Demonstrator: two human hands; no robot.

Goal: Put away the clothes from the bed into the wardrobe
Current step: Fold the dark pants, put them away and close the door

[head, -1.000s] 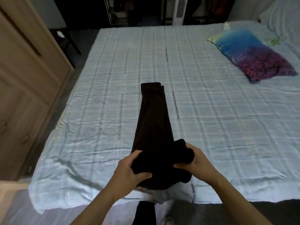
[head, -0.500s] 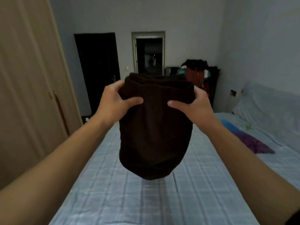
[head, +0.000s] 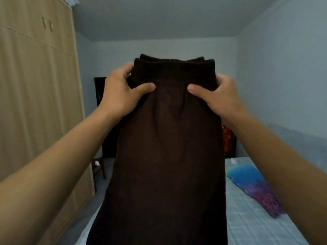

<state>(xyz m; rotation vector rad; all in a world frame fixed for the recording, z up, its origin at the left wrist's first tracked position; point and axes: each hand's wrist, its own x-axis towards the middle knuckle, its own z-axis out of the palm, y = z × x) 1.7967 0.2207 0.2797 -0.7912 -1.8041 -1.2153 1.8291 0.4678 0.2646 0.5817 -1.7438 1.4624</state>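
Dark brown trousers (head: 168, 156) hang in the air in front of me, waistband up, their length dropping out of the bottom of the view. My left hand (head: 122, 92) grips the waistband's left side, thumb on the front. My right hand (head: 217, 96) grips the right side the same way. The wooden wardrobe (head: 35, 103) stands along the left wall with its doors closed. The bed (head: 253, 223) with a pale checked sheet lies below and to the right, mostly hidden by the trousers.
A blue and purple pillow (head: 254, 188) lies on the bed at the right. A dark chair (head: 99, 167) stands past the wardrobe's end. A dark doorway (head: 100, 92) shows behind my left hand. A narrow floor strip runs between wardrobe and bed.
The trousers were lifted off the bed by the waistband and raised higher. They have unrolled and now hang at full length. My view has tilted up.
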